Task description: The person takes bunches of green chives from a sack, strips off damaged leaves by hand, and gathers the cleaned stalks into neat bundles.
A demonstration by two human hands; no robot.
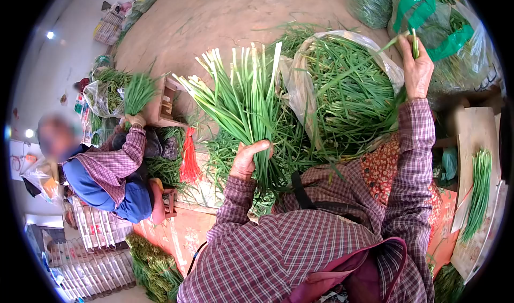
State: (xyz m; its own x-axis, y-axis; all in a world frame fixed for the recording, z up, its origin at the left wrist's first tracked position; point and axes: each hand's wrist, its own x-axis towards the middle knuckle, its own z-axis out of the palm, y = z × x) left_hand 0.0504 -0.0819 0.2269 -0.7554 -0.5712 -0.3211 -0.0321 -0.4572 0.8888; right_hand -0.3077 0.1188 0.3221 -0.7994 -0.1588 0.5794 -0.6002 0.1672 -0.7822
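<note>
My left hand (251, 157) is closed round a thick bunch of garlic chives (256, 107), white stem ends fanned upward and green leaves hanging below. Raised at the upper right, my right hand (416, 67) pinches a few chive stalks (415, 43), with a long green leaf trailing from it to the left. Between and below the hands stands a clear plastic bag (304, 83) heaped with loose green chives (350, 83). More loose leaves lie around the bunch and over my lap.
At left a seated co-worker (115, 180) holds another bunch of chives (140, 93). Red ties (189, 158) hang near a wooden stool (167, 102). A neat chive bundle (478, 196) lies on a board (466, 137) at right. Filled plastic bags (369, 3) stand at the upper right.
</note>
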